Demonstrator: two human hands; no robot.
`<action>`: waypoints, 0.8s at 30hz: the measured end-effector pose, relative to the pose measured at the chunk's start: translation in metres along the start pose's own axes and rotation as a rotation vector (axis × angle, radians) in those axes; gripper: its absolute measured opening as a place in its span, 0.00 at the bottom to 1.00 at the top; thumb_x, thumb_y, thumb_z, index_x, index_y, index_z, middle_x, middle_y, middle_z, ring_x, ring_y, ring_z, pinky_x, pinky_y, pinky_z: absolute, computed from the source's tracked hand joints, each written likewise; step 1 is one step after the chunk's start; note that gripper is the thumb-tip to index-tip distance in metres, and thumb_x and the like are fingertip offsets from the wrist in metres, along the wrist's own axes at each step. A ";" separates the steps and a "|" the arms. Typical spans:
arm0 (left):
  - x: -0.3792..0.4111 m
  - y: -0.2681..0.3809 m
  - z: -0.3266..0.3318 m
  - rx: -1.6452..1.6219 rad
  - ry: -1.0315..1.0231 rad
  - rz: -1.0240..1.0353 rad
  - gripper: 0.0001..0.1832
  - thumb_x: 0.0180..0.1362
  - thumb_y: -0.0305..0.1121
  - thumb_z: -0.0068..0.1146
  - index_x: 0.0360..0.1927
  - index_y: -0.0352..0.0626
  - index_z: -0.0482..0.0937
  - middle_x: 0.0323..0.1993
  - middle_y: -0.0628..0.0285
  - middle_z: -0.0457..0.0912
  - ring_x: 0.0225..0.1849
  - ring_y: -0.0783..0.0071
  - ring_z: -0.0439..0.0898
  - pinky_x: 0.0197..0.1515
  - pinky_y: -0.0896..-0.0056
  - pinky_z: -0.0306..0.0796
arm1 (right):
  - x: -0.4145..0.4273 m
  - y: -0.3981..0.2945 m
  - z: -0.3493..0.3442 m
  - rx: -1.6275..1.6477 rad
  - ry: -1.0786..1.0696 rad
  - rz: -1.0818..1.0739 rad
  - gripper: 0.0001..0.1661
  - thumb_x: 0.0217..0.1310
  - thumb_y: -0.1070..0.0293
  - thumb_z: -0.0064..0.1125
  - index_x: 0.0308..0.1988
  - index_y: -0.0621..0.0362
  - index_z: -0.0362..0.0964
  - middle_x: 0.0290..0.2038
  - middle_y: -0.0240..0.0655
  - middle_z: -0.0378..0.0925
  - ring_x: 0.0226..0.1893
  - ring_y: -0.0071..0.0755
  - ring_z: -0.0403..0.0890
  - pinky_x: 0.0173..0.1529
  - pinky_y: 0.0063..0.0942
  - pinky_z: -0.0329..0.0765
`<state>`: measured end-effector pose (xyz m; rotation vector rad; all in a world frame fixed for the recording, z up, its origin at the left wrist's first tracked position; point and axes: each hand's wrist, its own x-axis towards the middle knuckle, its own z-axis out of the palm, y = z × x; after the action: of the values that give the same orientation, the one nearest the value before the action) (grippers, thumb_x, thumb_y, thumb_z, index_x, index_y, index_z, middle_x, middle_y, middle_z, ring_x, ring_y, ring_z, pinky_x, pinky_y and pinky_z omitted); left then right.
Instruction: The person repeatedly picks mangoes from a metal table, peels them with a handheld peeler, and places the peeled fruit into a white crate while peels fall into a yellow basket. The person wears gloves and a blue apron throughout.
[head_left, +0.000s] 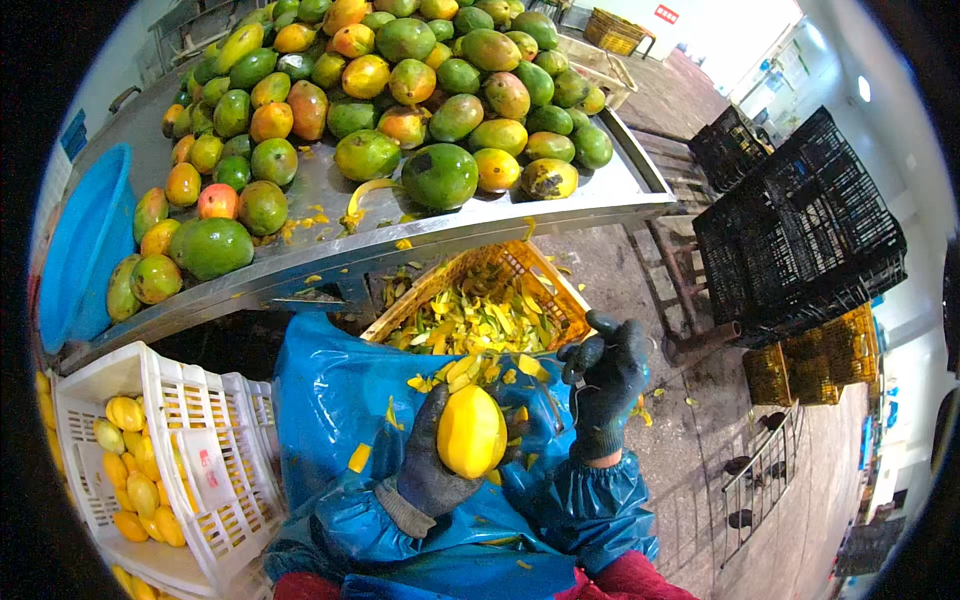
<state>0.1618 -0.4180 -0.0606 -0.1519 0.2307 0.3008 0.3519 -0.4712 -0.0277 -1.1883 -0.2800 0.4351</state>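
Observation:
Over a blue plastic apron littered with peel, my gloved left hand is closed around a peeled yellow mango. To its right, my right hand in a dark glove is raised with curled fingers, gripping a small tool with a thin metal part, probably a peeler; its shape is partly hidden. Just beyond the apron stands an orange plastic crate holding yellow and green peel strips. Unpeeled green, yellow and reddish mangoes lie heaped on a steel table.
At the left, a white plastic crate holds peeled mangoes. A blue basin leans beside the table. Stacked black crates and yellow crates stand at the right. A metal hand cart is on the floor.

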 end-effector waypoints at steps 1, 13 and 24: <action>0.000 -0.001 -0.004 0.033 0.005 0.050 0.33 0.64 0.58 0.45 0.66 0.48 0.64 0.61 0.52 0.72 0.61 0.53 0.72 0.63 0.44 0.65 | -0.010 -0.007 0.015 0.085 -0.044 -0.035 0.30 0.72 0.49 0.40 0.40 0.66 0.75 0.17 0.34 0.70 0.12 0.27 0.67 0.20 0.27 0.70; -0.018 -0.010 -0.061 0.452 -0.014 -0.061 0.35 0.58 0.50 0.57 0.65 0.45 0.62 0.61 0.51 0.70 0.59 0.50 0.73 0.61 0.44 0.69 | -0.095 -0.027 0.040 0.033 -0.677 0.243 0.44 0.66 0.33 0.37 0.40 0.70 0.75 0.25 0.39 0.77 0.25 0.38 0.76 0.34 0.38 0.75; -0.012 -0.021 0.004 0.170 -0.256 -0.263 0.43 0.50 0.50 0.64 0.66 0.39 0.60 0.59 0.44 0.70 0.60 0.42 0.71 0.56 0.39 0.71 | 0.037 0.048 -0.038 -0.201 0.056 0.106 0.21 0.68 0.52 0.49 0.35 0.60 0.73 0.18 0.35 0.71 0.12 0.28 0.69 0.17 0.23 0.66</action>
<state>0.1579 -0.4401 -0.0510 0.0254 -0.0194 0.0369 0.3926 -0.4705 -0.0860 -1.4148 -0.2159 0.4734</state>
